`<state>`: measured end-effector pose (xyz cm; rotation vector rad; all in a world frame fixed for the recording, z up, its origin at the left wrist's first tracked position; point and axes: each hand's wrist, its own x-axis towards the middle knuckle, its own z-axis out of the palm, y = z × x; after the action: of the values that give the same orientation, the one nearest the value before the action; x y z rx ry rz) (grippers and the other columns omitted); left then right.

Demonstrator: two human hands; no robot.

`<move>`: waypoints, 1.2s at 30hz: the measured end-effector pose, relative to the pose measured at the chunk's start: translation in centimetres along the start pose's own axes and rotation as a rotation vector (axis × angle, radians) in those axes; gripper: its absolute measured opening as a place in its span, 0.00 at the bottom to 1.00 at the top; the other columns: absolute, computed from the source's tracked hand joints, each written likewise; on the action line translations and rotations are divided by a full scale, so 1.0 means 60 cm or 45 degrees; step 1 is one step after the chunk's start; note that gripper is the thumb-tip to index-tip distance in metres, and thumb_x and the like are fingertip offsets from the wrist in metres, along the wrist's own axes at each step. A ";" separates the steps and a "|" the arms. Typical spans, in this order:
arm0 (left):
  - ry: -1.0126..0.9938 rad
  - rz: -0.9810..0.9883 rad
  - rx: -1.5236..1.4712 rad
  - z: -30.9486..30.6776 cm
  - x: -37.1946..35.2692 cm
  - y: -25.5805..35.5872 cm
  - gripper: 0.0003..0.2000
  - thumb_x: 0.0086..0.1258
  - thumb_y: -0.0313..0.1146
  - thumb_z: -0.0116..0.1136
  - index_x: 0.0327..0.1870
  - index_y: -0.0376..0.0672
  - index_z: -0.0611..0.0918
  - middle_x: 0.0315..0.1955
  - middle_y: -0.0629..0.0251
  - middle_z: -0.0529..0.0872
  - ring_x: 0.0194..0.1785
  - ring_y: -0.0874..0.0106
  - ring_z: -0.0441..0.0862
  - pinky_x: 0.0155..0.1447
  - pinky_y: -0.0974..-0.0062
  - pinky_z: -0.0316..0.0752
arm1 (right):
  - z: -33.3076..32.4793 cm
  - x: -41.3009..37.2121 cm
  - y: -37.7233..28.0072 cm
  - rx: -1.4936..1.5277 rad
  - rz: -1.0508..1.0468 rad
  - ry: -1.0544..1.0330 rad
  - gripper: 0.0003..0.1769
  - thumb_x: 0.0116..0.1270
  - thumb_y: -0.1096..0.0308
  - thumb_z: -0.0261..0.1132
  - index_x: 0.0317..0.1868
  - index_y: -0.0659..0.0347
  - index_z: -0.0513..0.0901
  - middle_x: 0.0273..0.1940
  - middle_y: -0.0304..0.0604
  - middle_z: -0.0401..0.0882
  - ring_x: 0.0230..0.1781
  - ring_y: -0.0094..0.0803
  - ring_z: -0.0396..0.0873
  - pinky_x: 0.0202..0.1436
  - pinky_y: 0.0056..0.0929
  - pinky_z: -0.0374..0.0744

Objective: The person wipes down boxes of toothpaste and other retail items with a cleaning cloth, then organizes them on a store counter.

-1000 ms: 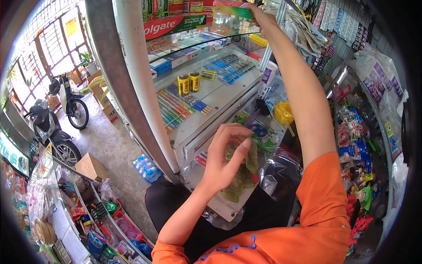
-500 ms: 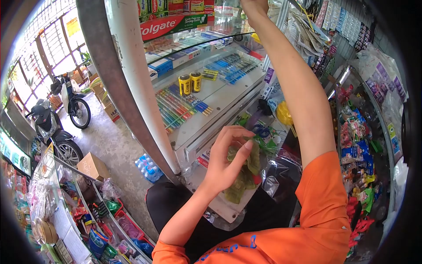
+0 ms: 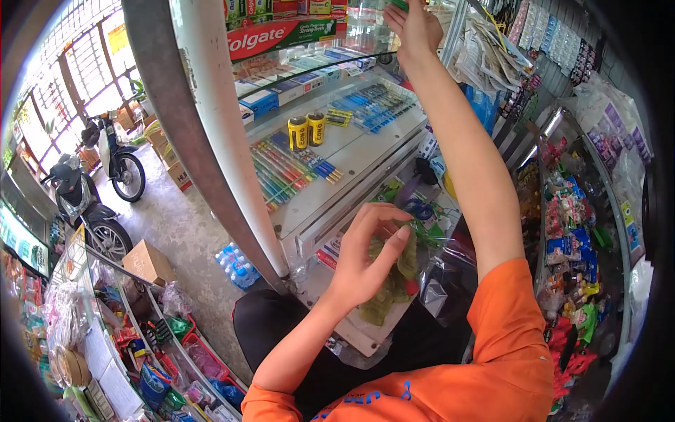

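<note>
My left hand is curled over an olive-green, soft, crumpled cloth-like piece, its thumb and fingers bent around the upper part. The piece hangs down over the pale board between my knees. High up by the glass shelf, my right hand is raised at full reach. At its fingers is a small green thing, cut off by the top edge of the view. Beyond my left hand lie green and clear plastic packets.
Ahead stands a glass case with pens, yellow batteries and a red Colgate box. A white post rises left of it. Packaged snacks fill the right case. Motorbikes and a carton stand left.
My right hand has come slightly down and now shows more fully, with something green at its fingers. My left hand stays over the olive-green piece.
</note>
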<state>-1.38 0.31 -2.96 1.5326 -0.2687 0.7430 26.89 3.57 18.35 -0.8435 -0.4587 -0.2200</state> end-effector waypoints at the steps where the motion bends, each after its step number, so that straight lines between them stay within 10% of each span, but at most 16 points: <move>1: 0.002 -0.017 -0.009 0.001 0.000 0.000 0.10 0.76 0.29 0.62 0.54 0.38 0.83 0.52 0.58 0.83 0.45 0.69 0.82 0.52 0.71 0.78 | 0.001 0.005 -0.002 -0.001 0.000 0.002 0.22 0.77 0.59 0.70 0.56 0.68 0.74 0.50 0.49 0.78 0.51 0.42 0.85 0.59 0.39 0.88; 4: 0.005 -0.019 -0.009 0.002 -0.001 0.000 0.10 0.76 0.29 0.62 0.54 0.38 0.83 0.51 0.58 0.83 0.45 0.69 0.82 0.52 0.71 0.77 | 0.024 0.017 0.002 -0.516 -0.473 -0.159 0.19 0.77 0.57 0.70 0.53 0.64 0.76 0.49 0.47 0.83 0.44 0.39 0.85 0.49 0.39 0.83; 10: -0.015 -0.084 -0.020 -0.002 -0.002 -0.004 0.11 0.78 0.30 0.60 0.55 0.37 0.83 0.53 0.59 0.82 0.49 0.70 0.82 0.55 0.71 0.77 | 0.121 0.011 -0.030 -1.649 -0.203 -0.243 0.37 0.83 0.36 0.50 0.74 0.58 0.75 0.68 0.51 0.79 0.57 0.50 0.84 0.60 0.52 0.83; 14: -0.042 -0.098 -0.008 -0.012 0.001 -0.003 0.12 0.79 0.31 0.58 0.56 0.36 0.82 0.55 0.59 0.81 0.52 0.72 0.82 0.59 0.71 0.78 | 0.139 0.079 0.059 -1.563 -0.245 -0.345 0.35 0.85 0.39 0.41 0.82 0.48 0.67 0.81 0.51 0.63 0.79 0.57 0.64 0.80 0.55 0.69; 23: -0.035 -0.079 0.004 -0.025 0.000 -0.008 0.12 0.78 0.31 0.59 0.56 0.36 0.82 0.54 0.59 0.81 0.49 0.72 0.82 0.58 0.71 0.78 | 0.116 0.020 0.039 -1.614 -0.425 -0.289 0.41 0.82 0.41 0.50 0.85 0.55 0.56 0.82 0.59 0.55 0.80 0.60 0.60 0.80 0.55 0.67; 27: -0.025 -0.081 -0.016 -0.022 -0.001 -0.006 0.12 0.78 0.31 0.59 0.56 0.36 0.82 0.53 0.59 0.82 0.49 0.72 0.82 0.58 0.71 0.78 | 0.073 -0.055 -0.025 -1.596 -0.327 -1.078 0.46 0.78 0.34 0.56 0.84 0.55 0.58 0.84 0.55 0.51 0.82 0.56 0.58 0.80 0.53 0.66; 34: -0.033 -0.072 0.004 -0.013 -0.002 0.002 0.12 0.79 0.33 0.59 0.56 0.36 0.83 0.53 0.60 0.82 0.51 0.72 0.82 0.59 0.70 0.77 | 0.005 -0.047 -0.075 -1.777 -0.292 -1.421 0.46 0.80 0.35 0.55 0.84 0.59 0.60 0.86 0.55 0.47 0.86 0.53 0.49 0.85 0.51 0.59; 35: -0.027 -0.061 0.009 -0.011 -0.002 0.001 0.12 0.79 0.33 0.59 0.55 0.36 0.83 0.53 0.61 0.82 0.51 0.72 0.82 0.59 0.71 0.77 | -0.010 -0.029 -0.069 -1.785 -0.300 -1.419 0.46 0.80 0.35 0.55 0.84 0.59 0.60 0.86 0.55 0.47 0.86 0.53 0.49 0.85 0.51 0.59; 36: -0.029 -0.057 0.001 -0.011 -0.002 0.000 0.12 0.79 0.33 0.59 0.55 0.36 0.83 0.53 0.61 0.82 0.51 0.72 0.82 0.59 0.71 0.77 | -0.031 -0.004 -0.046 -1.649 -0.539 -1.372 0.40 0.76 0.35 0.61 0.74 0.56 0.72 0.70 0.49 0.67 0.72 0.45 0.67 0.71 0.44 0.70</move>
<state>-1.65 0.89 -3.05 1.5439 -0.2507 0.6908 26.25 0.35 19.03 -2.1410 -1.5934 -0.4594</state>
